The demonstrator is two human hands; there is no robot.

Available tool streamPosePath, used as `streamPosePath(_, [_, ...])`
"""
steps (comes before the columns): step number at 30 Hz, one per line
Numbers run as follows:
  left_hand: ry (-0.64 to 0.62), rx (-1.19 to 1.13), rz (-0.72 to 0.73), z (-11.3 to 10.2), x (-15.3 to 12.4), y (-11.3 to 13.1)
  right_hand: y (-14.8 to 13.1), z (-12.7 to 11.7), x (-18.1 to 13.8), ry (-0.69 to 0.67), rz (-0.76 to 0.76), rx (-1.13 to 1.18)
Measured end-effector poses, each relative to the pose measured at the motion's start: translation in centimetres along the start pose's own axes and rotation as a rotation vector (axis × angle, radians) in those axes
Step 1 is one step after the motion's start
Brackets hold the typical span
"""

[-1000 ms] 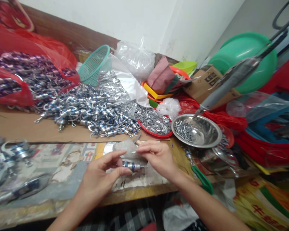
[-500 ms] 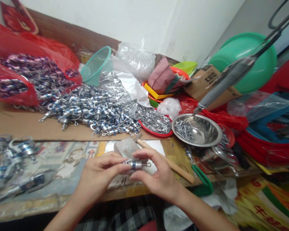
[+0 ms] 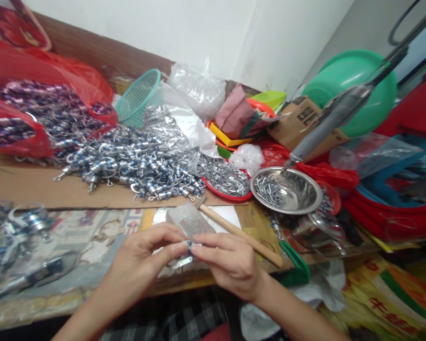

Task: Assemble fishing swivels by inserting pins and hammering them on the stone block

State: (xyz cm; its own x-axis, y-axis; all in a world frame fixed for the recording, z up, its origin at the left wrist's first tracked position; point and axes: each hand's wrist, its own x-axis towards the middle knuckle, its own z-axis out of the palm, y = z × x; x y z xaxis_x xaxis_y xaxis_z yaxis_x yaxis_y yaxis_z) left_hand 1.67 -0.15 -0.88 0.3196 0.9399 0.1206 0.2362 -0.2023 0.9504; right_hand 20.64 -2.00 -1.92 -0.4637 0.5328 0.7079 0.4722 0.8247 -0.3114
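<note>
A small silver-and-blue metal hook piece [image 3: 189,246] is pinched between both hands, mostly covered by fingers. A flat metal tab [image 3: 182,262] shows just below it. My left hand [image 3: 152,253] closes thumb and fingertips on its left end. On the other end, the thumb and fingers of my right hand [image 3: 230,258] are pressed together. Just beyond the hands lies a grey block [image 3: 190,219] on white paper. A hammer [image 3: 239,232] with a wooden handle rests beside it, close to my right hand.
Similar hook pieces [image 3: 128,161] are heaped at the back, with more at left [image 3: 24,232]. A red tray [image 3: 230,194] holds flat metal bits; a steel bowl [image 3: 301,189] holds pins. A grey hanging tool [image 3: 315,135] reaches down over the bowl. The bench edge is near me.
My right hand has closed in from a looser hold, its fingers now covering the right end of the hook piece. The piece has turned, and a flat tab now shows below.
</note>
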Motion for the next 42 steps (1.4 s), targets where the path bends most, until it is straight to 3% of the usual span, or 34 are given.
streamPosePath(9, [0.07,-0.443,-0.398,1.2,-0.5,-0.3,-0.2,0.4,0.2,0.007,0.273,0.233])
streamPosePath(13, [0.097,-0.512,-0.386,1.7,-1.1,-1.0,-0.3,0.5,0.6,-0.055,0.39,0.308])
streamPosePath(16, [0.115,-0.46,-0.326,2.0,-1.3,-1.4,1.0,0.0,1.2,-0.216,0.474,0.39])
streamPosePath(18, [0.129,-0.429,-0.303,2.1,-1.3,-1.7,3.2,-0.9,1.8,-0.271,0.541,0.225])
streamPosePath(21, [0.137,-0.421,-0.272,2.3,-1.2,-2.0,8.1,-2.4,2.6,-0.305,0.694,-0.462])
streamPosePath(24, [0.137,-0.427,-0.26,2.4,-1.2,-2.1,12.9,-3.3,2.8,-0.397,0.779,-0.665])
streamPosePath(27, [0.138,-0.434,-0.272,2.3,-1.3,-2.0,15.6,-3.2,2.7,-0.494,0.807,-0.727])
streamPosePath(32, [0.086,-0.542,-0.324,2.0,-1.0,-1.6,16.0,-2.6,2.5,-0.532,0.785,-0.765])
streamPosePath(42, [-0.044,-0.638,-0.396,1.0,0.4,-2.4,15.2,-3.6,1.5,-0.265,0.819,-0.581])
